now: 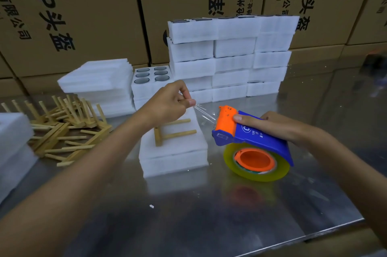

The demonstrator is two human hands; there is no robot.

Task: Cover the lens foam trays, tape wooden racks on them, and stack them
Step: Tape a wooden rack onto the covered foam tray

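Taping step: your left hand (167, 104) pinches clear tape (206, 113) end, right hand (270, 126) grips tape dispenser (251, 141). Wooden rack (173, 131) sits loose on covered foam tray (173, 152), mid-worktop. Next, I'd guess: draw strip across rack, press down. Steel worktop (209, 215), finished stack (230, 58) at back edge, cartons (83, 5) behind.

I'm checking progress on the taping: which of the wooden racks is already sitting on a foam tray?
The single wooden rack lying on the covered foam tray between the hands; all the others lie in the loose pile on the table at the left.
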